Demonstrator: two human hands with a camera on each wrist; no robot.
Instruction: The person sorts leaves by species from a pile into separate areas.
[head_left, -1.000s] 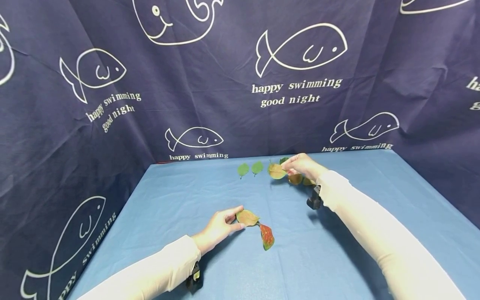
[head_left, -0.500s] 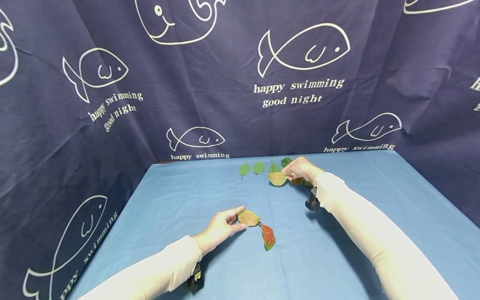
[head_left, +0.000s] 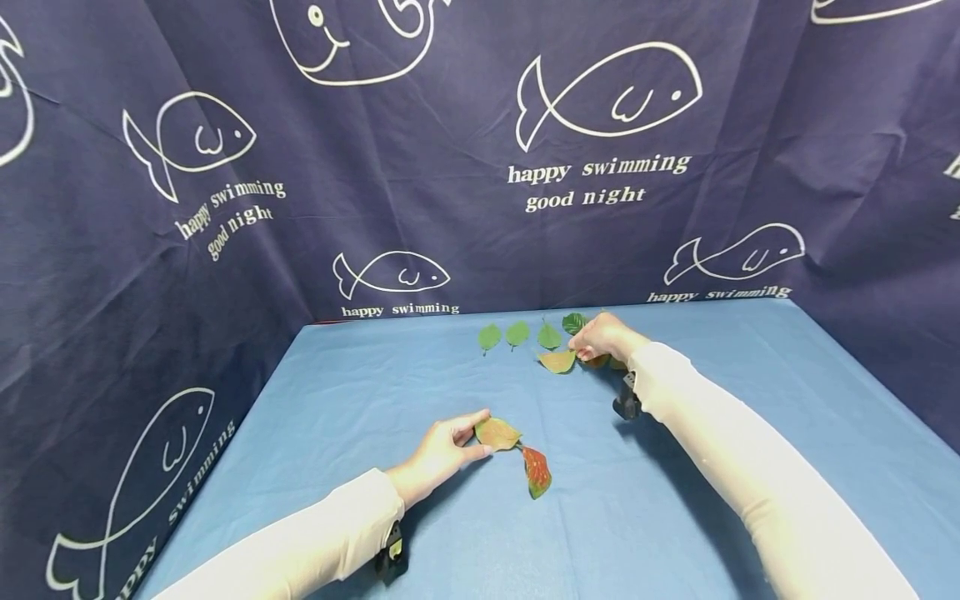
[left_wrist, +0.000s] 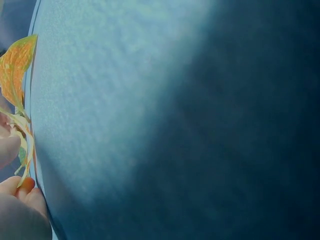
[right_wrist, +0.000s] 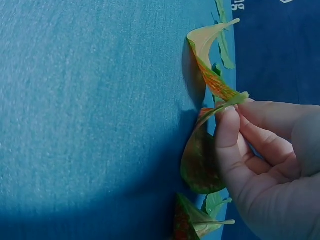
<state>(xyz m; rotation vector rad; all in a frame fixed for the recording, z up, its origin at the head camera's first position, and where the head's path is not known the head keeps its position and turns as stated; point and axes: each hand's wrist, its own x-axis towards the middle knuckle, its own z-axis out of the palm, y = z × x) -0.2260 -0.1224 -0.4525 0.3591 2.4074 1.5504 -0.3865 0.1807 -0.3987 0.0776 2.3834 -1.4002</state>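
My left hand [head_left: 438, 448] holds a yellow-brown leaf [head_left: 497, 434] near the table's middle, thumb and a finger at its edges. A red-and-green leaf [head_left: 536, 473] lies beside that leaf, by its stem end. Farther back, my right hand [head_left: 609, 336] pinches at the end of a curled yellow-orange leaf [head_left: 557, 362]. In the right wrist view, the fingertips meet where this curled leaf [right_wrist: 203, 47] and the stem of a brownish-green leaf [right_wrist: 200, 162] come together. That brownish leaf lies partly behind the hand.
Along the table's back edge lie two small green leaves [head_left: 489, 337], another green leaf [head_left: 550, 336] and a dark green leaf [head_left: 574, 322]. One more reddish leaf [right_wrist: 186, 222] shows in the right wrist view. A dark blue fish-print curtain [head_left: 480, 208] surrounds the blue tabletop [head_left: 360, 392].
My right hand has lowered the yellow-orange leaf slightly toward the front, uncovering the green leaf behind it. The dark green leaf shows more now. The left hand stays put.
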